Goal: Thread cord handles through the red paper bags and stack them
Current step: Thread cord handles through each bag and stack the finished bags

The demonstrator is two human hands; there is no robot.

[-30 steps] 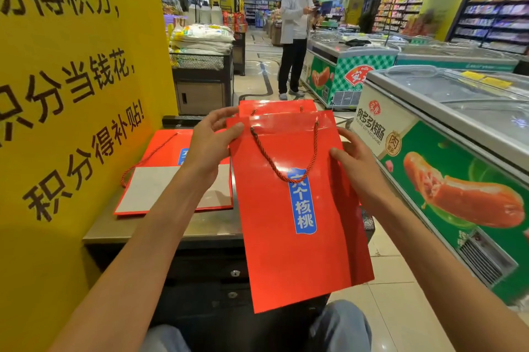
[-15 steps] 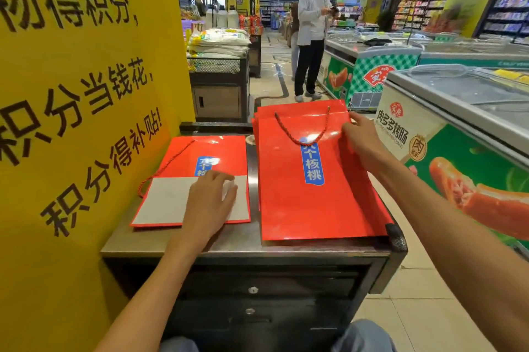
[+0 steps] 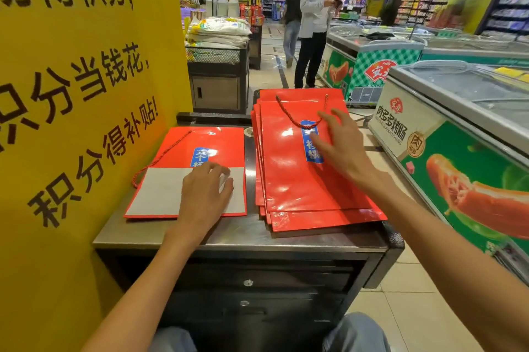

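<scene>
On steel counter (image 3: 234,234), stacked red bags (image 3: 300,179) (flat), handles (image 3: 297,115) far end

1. Stack of bags (image 3: 300,179) under right-hand fingers (image 3: 329,125): glossy red, blue label with white characters.
2. Cord handle (image 3: 289,115) just beyond those fingertips: red, twisted.
3. Flat bag (image 3: 217,139) ahead of left-hand fingers (image 3: 217,171): red; grey-white panel (image 3: 160,191) beneath them.
4. Counter top (image 3: 200,234): dull grey metal.
5. Wall panel (image 3: 71,65): yellow, black characters.
</scene>
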